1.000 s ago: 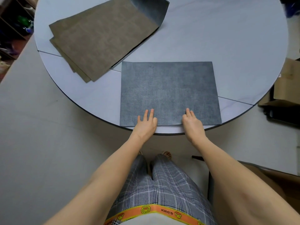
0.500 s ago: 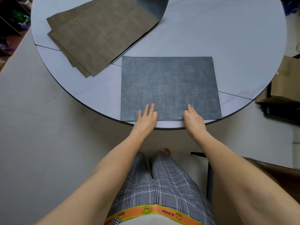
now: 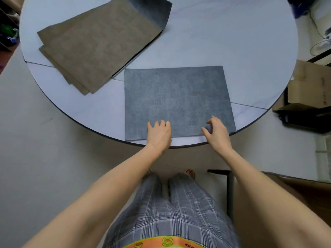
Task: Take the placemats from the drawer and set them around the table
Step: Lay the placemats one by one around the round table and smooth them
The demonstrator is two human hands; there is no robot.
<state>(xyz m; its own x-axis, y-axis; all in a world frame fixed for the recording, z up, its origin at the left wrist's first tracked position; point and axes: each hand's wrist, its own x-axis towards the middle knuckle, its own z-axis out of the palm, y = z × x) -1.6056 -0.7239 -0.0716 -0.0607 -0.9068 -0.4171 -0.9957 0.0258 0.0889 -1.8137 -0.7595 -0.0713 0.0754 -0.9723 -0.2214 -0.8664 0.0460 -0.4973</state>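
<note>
A dark grey placemat (image 3: 177, 99) lies flat on the round white table (image 3: 232, 42), its near edge along the table's rim in front of me. My left hand (image 3: 158, 134) rests on the mat's near edge, fingers bent and holding nothing. My right hand (image 3: 217, 134) hovers over the mat's near right part, fingers curled and spread, thumb out, with nothing in it. A stack of brown placemats (image 3: 96, 45) lies askew at the table's far left. The stack's far corner is folded over and shows a grey side (image 3: 152, 13).
A cardboard box (image 3: 308, 85) sits on a black stand right of the table. A black chair frame (image 3: 229, 190) is by my right leg. A fan base (image 3: 322, 47) is at the far right, and cluttered shelves (image 3: 7, 33) are at the far left.
Both hands drew back slightly from flat on the mat; the fingers curled and the right hand lifted off it. The mat stayed in place.
</note>
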